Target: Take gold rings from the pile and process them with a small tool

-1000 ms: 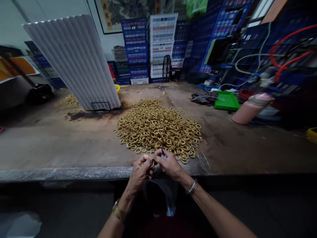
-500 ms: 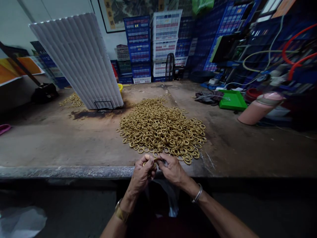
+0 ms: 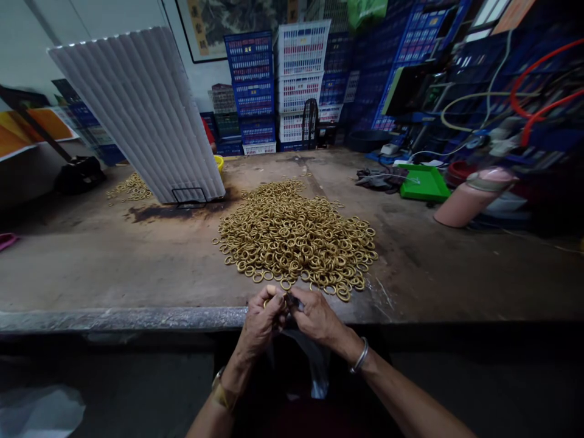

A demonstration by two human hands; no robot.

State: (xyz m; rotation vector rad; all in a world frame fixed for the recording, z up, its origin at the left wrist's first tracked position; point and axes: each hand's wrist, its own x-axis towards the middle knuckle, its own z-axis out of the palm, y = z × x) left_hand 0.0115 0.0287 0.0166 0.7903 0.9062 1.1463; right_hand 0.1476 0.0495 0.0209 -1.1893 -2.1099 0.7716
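Where the worn brown desk (image 3: 456, 267) spreads across the view, its silvery near edge (image 3: 137, 317) passes by the hands toward six o'clock, and the top reaches out toward nine and three o'clock, which gives sideways room; a tall corrugated white panel (image 3: 141, 109), with a black wire stand (image 3: 189, 189) at its foot, bars the way at half past ten; a broad heap of brass-coloured rings (image 3: 296, 237) fills twelve to one o'clock, its nearest loops just beyond the fingers; farther off, a pink bottle (image 3: 469, 202) sits at two o'clock, and a green tray (image 3: 424, 182) lies between one and two; close to the edge, the left hand (image 3: 261, 319) has its fingers clamped on at least one brass-coloured ring (image 3: 266, 303); the right hand (image 3: 322, 316) meets it from three o'clock, fingers pinched on a small dark implement (image 3: 295, 302) whose kind I cannot tell; from that implement the held ring lies toward nine o'clock, very near, though whether they touch is too small to tell; being round, it shows no long axis.
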